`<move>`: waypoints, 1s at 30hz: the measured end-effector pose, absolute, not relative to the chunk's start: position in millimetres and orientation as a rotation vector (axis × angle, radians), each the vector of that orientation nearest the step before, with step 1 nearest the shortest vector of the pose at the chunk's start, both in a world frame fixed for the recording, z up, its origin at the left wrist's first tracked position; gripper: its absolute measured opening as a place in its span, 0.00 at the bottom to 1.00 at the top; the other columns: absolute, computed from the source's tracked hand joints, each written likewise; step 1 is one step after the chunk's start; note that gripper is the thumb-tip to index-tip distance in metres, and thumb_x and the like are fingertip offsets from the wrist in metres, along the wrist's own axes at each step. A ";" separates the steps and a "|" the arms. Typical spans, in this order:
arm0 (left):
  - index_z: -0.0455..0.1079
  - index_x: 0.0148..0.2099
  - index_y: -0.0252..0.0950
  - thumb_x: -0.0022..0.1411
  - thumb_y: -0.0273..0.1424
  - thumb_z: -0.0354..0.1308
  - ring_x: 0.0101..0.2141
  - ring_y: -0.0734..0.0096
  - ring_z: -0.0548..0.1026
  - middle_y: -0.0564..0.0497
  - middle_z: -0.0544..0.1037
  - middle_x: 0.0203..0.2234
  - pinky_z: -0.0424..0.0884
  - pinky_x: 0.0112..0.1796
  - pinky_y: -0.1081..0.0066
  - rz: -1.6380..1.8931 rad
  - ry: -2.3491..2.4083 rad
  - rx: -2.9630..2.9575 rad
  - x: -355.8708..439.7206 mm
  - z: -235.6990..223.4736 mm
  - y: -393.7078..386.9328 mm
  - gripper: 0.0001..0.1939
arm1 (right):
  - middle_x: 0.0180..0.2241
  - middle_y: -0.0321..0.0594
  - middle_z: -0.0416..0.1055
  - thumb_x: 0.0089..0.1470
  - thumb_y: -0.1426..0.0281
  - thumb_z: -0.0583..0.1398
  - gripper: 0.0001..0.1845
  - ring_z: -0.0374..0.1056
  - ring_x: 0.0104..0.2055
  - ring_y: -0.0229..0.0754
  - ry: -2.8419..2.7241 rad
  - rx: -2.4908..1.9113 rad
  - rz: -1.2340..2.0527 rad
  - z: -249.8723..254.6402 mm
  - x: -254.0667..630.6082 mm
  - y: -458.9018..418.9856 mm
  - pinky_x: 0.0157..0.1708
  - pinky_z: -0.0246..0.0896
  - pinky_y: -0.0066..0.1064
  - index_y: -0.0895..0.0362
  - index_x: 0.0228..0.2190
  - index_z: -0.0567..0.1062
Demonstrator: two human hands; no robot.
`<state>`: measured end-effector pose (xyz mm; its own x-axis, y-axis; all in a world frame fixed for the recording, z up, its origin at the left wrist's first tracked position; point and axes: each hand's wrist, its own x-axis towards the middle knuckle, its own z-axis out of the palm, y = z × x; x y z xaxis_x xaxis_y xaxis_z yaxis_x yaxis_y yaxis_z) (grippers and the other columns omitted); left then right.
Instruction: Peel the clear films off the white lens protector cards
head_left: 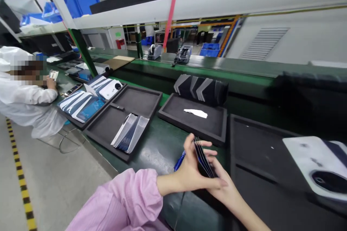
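Between my two hands is a small stack of thin dark panels (202, 159), seen nearly edge-on and slightly fanned apart. My left hand (187, 176), below a pink sleeve, is closed around the stack from the left. My right hand (224, 187) grips it from the right, its fingers partly hidden behind the panels. A blue pen (179, 161) lies on the green bench just left of my hands. Beyond them is a black foam tray (173, 109) with a white scrap of paper (195, 113) in it.
Leaning phone back panels (130, 133) fill part of a black tray (93, 129) at left. A row of dark panels (200, 88) stands at the back. White panels with a round camera area (306, 155) lie right. A person in white (24, 94) sits far left.
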<state>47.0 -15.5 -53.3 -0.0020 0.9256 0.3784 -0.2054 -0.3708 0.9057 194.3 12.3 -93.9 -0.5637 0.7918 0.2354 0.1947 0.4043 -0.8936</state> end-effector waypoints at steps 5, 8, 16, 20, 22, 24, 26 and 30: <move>0.17 0.70 0.57 0.47 0.51 0.72 0.43 0.61 0.78 0.42 0.73 0.52 0.77 0.46 0.55 1.852 0.921 1.095 9.3 -5.4 -44.5 0.70 | 0.53 0.51 0.67 0.42 0.50 0.72 0.54 0.68 0.56 0.61 -1.982 -0.679 1.230 -78.5 186.1 10.9 0.53 0.69 0.50 0.48 0.64 0.55; 0.28 0.72 0.57 0.58 0.53 0.63 0.37 0.65 0.79 0.40 0.74 0.55 0.77 0.40 0.64 2.068 1.154 0.982 -81.8 33.4 -63.8 0.54 | 0.50 0.47 0.66 0.50 0.52 0.68 0.48 0.68 0.53 0.54 -1.902 -0.703 1.216 -78.7 184.7 11.6 0.48 0.71 0.45 0.45 0.64 0.53; 0.56 0.71 0.41 0.59 0.45 0.60 0.44 0.53 0.81 0.37 0.65 0.66 0.77 0.41 0.59 1.169 2.126 0.891 -276.4 30.6 -54.8 0.41 | 0.48 0.45 0.65 0.58 0.59 0.62 0.31 0.66 0.52 0.50 -1.845 -0.821 1.225 -74.4 181.5 12.9 0.44 0.71 0.41 0.43 0.60 0.59; 0.71 0.62 0.36 0.54 0.44 0.66 0.63 0.47 0.67 0.41 0.72 0.62 0.63 0.60 0.60 1.036 2.247 1.046 -274.6 11.7 -39.9 0.35 | 0.46 0.44 0.66 0.57 0.58 0.63 0.28 0.67 0.50 0.49 -1.792 -0.876 1.241 -74.2 182.9 16.0 0.42 0.72 0.39 0.44 0.57 0.63; 0.71 0.62 0.37 0.52 0.46 0.67 0.62 0.44 0.68 0.41 0.76 0.58 0.59 0.62 0.58 0.941 2.272 1.115 -270.8 8.9 -37.3 0.38 | 0.45 0.44 0.66 0.57 0.57 0.63 0.28 0.67 0.49 0.49 -1.760 -0.896 1.255 -75.0 184.3 17.7 0.41 0.72 0.38 0.45 0.56 0.64; 0.68 0.65 0.37 0.51 0.49 0.66 0.58 0.41 0.72 0.41 0.80 0.52 0.59 0.61 0.54 0.845 2.273 1.171 -269.2 8.2 -36.9 0.42 | 0.45 0.43 0.66 0.56 0.56 0.63 0.28 0.67 0.49 0.49 -1.744 -0.901 1.266 -75.8 185.1 18.8 0.41 0.72 0.37 0.45 0.56 0.64; 0.65 0.67 0.37 0.52 0.52 0.63 0.57 0.42 0.73 0.43 0.82 0.49 0.60 0.60 0.53 0.772 2.262 1.218 -270.0 8.0 -37.8 0.44 | 0.46 0.44 0.66 0.57 0.56 0.63 0.28 0.66 0.49 0.48 -1.752 -0.896 1.270 -76.4 185.2 19.2 0.41 0.71 0.37 0.45 0.56 0.64; 0.56 0.71 0.35 0.58 0.55 0.55 0.55 0.48 0.74 0.42 0.78 0.54 0.64 0.57 0.60 0.686 2.220 1.250 -276.5 7.1 -40.1 0.46 | 0.46 0.44 0.65 0.58 0.56 0.62 0.28 0.66 0.49 0.48 -1.802 -0.879 1.260 -77.8 184.2 19.6 0.41 0.71 0.37 0.45 0.57 0.63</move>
<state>-276.5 -40.1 7.1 -0.4549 0.8732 -0.1746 0.6223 0.4520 0.6391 184.2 19.6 -77.8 -0.4793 0.8562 0.1928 0.1131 0.2781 -0.9539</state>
